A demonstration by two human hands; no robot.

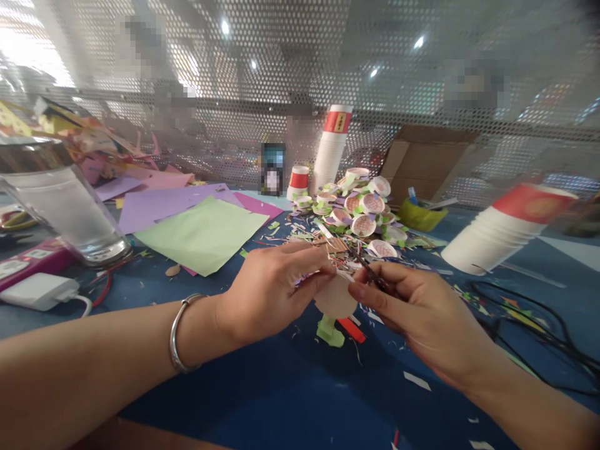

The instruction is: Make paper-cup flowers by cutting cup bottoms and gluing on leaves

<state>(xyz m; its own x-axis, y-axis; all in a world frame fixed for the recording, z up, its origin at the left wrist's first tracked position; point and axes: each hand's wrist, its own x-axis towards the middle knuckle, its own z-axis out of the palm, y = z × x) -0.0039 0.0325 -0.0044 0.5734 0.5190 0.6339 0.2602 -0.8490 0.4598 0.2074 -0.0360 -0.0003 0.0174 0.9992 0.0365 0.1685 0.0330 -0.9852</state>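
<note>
My left hand point(281, 284), with a silver bangle on its wrist, is closed in a pinch at the upper left edge of a pale round paper disc point(336, 300). My right hand point(407, 300) is closed around a dark, slim pair of scissors point(372, 272), mostly hidden by the fingers; its tips point up and left, close to the disc. Below the disc are a light green paper piece point(330, 332) and a red strip point(352, 330); whether the green piece is joined to the disc I cannot tell. Behind both hands rises a heap of cut cup bottoms point(363, 225) with green and purple paper bits.
Green point(206, 234) and purple paper sheets point(164, 206) lie left of the heap. Stacked paper cups point(328, 150) stand behind; another stack point(497, 234) tilts at right. A glass mug point(70, 212), white charger point(40, 292) and black cable point(529, 312) flank my arms. Scraps litter the blue table.
</note>
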